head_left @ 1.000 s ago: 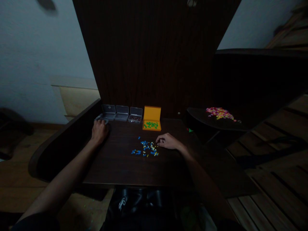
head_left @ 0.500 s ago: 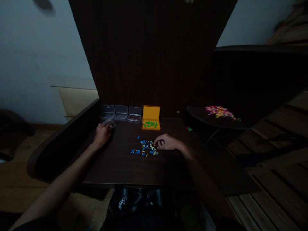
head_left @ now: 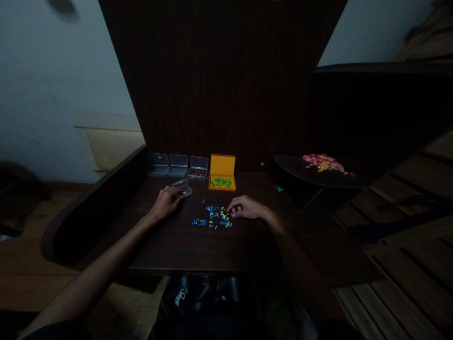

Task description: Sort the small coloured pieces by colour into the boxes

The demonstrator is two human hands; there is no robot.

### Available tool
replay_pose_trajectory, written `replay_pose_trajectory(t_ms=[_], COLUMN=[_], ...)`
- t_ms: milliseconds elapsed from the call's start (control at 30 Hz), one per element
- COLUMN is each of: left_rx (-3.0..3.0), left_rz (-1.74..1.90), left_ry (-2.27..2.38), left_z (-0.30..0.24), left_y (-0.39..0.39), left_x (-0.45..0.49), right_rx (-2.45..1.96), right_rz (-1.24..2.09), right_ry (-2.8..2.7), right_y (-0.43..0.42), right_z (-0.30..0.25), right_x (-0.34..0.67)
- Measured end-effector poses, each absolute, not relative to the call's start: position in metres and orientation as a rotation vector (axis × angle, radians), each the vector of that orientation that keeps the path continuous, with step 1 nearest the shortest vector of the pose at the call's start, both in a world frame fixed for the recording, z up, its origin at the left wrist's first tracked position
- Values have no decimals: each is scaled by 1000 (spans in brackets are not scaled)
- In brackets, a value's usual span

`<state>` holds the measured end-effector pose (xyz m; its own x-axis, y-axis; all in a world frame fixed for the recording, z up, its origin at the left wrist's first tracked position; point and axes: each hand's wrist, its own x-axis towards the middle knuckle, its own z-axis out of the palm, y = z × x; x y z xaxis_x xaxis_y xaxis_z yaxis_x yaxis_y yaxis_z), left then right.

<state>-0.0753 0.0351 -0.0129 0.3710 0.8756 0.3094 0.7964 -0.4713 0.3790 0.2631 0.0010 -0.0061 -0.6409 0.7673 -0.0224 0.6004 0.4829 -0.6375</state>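
Note:
My left hand (head_left: 166,202) is closed on the edge of a small clear plastic box (head_left: 186,190), its lid raised, just above the tabletop or on it; I cannot tell which. A scattered pile of small blue, white and yellow building bricks (head_left: 212,210) lies on the dark table in front of me. At the right side of this pile is my right hand (head_left: 247,208), fingers curled down and pinched at the bricks. What its fingertips hold, if anything, is too small to make out.
Along the back panel stand an open yellow box (head_left: 222,185) with green pieces and three open clear boxes (head_left: 177,171), one holding dark bits. On a shelf at right (head_left: 288,165) is a heap of pink and yellow pieces (head_left: 323,163). A raised side panel (head_left: 95,203) bounds the left.
My left hand has moved right with the clear box, away from the row of boxes and closer to the brick pile. My right hand has stayed almost in place.

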Motion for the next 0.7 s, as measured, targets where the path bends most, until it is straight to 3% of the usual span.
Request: replay_pose_trajectory(t_ms=[300, 700], left_rx=[2379, 2290], left_rz=[1062, 756], left_ry=[1577, 1569], left_z=[-27, -31], left_y=[38, 56], left_x=[-90, -81], right_rx=[-1157, -1142], right_rz=[889, 716], right_ry=[-2479, -2475], right_y=[2, 0], right_z=[-10, -13], right_x=[261, 251])
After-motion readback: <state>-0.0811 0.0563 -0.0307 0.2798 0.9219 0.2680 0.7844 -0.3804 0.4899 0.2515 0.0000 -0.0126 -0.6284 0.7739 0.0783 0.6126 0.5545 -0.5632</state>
